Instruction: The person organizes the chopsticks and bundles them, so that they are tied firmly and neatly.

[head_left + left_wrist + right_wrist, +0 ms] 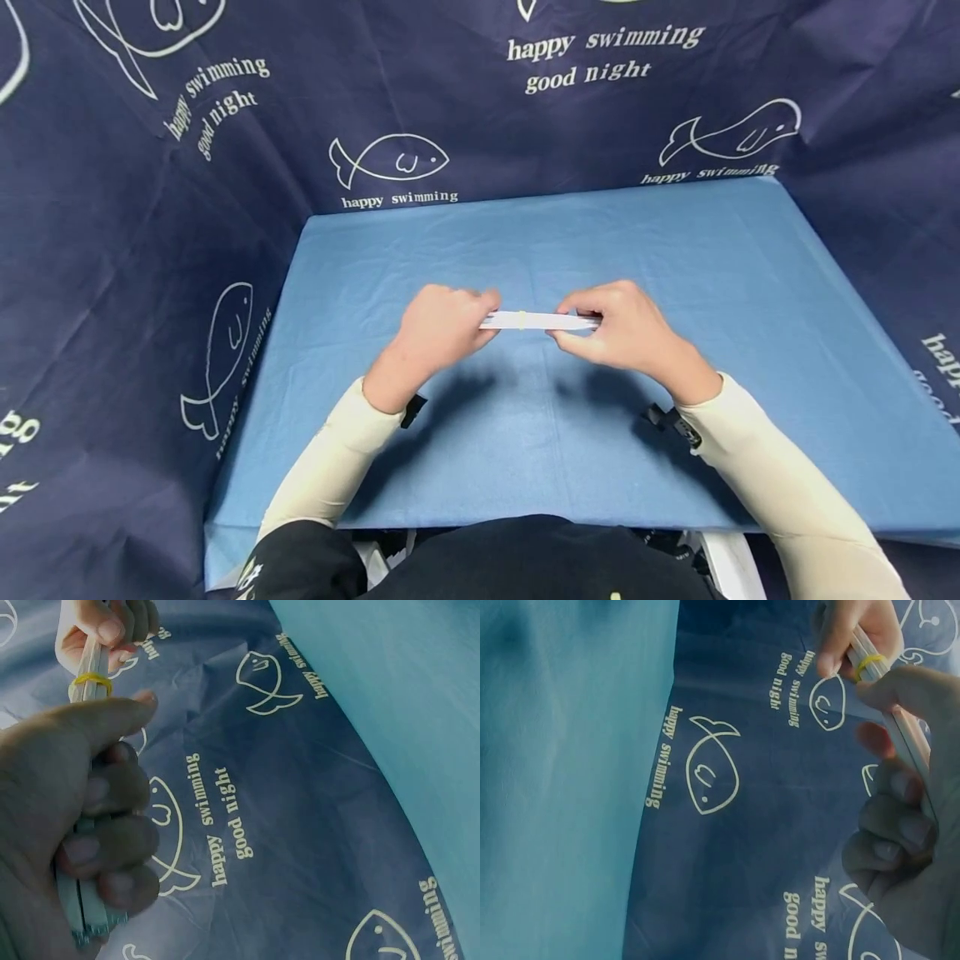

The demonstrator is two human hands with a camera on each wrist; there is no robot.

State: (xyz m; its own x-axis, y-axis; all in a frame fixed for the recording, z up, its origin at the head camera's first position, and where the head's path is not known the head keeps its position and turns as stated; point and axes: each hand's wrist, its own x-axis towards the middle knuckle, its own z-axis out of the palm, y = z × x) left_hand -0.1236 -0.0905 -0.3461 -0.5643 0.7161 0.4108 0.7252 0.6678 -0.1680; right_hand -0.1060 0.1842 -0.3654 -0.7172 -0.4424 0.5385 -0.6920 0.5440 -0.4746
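Note:
Both hands hold a bundle of slim, straight white sticks (pixel 542 321) level above the blue table. Round its middle runs a yellow rubber band (pixel 91 679). My left hand (pixel 446 327) grips the left end, fingers curled round it; in the left wrist view a teal-marked tip of the bundle (pixel 91 922) pokes out below the fist. At the right end, my right hand (pixel 626 325) holds the bundle between thumb and fingers. The right wrist view shows the thumb lying close to the rubber band (pixel 868 663). The hands cover much of the sticks.
A blue cloth (pixel 517 467) covers the table under both hands. Dark navy curtains (pixel 465 100) with white fish drawings and lettering stand along the back and sides. The person's dark top (pixel 540 558) is at the table's front edge.

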